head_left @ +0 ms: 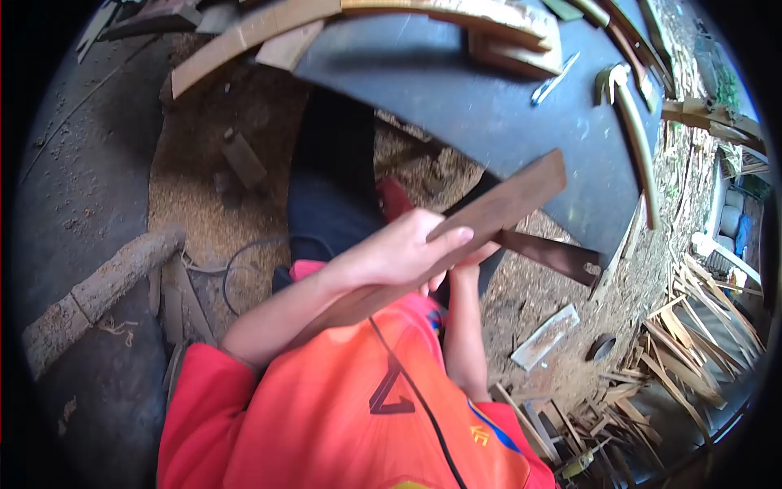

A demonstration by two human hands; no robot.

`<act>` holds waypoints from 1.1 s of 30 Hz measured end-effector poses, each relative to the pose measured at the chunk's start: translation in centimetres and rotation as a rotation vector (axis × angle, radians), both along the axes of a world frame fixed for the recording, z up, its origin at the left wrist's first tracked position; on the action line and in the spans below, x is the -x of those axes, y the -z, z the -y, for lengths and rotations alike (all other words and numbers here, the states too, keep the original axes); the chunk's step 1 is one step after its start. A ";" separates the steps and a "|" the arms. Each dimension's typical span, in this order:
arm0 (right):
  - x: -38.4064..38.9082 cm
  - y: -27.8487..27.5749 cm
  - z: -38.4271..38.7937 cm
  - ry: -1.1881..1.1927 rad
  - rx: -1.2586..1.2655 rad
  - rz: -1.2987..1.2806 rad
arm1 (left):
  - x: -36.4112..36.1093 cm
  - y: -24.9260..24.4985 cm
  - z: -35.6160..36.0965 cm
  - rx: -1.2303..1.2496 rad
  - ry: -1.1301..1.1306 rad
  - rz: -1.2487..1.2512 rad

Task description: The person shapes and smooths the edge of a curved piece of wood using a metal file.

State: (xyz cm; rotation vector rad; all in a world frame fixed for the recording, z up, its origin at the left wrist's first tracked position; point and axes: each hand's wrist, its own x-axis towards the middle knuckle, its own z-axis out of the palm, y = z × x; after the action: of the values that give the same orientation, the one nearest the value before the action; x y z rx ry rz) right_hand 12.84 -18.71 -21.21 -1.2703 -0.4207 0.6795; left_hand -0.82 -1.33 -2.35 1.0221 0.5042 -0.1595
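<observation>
I hold a long dark brown wooden plank [505,204] slanted in front of my chest, its far end pointing up toward the workbench. My left hand [395,251] is wrapped over the plank's near half, with the thumb lying along its top face. My right hand [463,265] sits under the plank right beside the left one, mostly hidden; only some fingertips show. A second dark wood piece [554,254] with a notched end sticks out to the right from below the hands; I cannot tell if my right hand holds it.
A dark workbench [456,98] stands ahead, carrying curved wooden pieces [456,12], a chisel-like tool [554,77] and a curved-handled tool [631,122]. Sawdust [220,204] covers the floor. Wood scraps [692,326] pile up at the right, and a cable [244,261] lies at the left.
</observation>
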 end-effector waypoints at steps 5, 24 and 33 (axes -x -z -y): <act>1.3 0.0 -0.3 0.084 -0.126 -0.190 | 0.0 0.1 -0.2 0.036 0.030 -0.011; -0.4 -2.0 -0.1 -0.050 -0.053 0.037 | -0.1 0.7 -0.2 0.015 0.023 -0.003; 0.2 -3.2 -1.5 -0.029 -0.019 0.088 | -0.1 0.5 -0.3 0.003 -0.001 0.003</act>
State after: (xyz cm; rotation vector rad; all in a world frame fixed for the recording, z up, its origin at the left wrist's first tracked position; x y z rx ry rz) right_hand 12.64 -17.26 -18.04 -1.2813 -0.5170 0.6440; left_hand -0.76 -1.05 -2.86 1.0194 0.5010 -0.1579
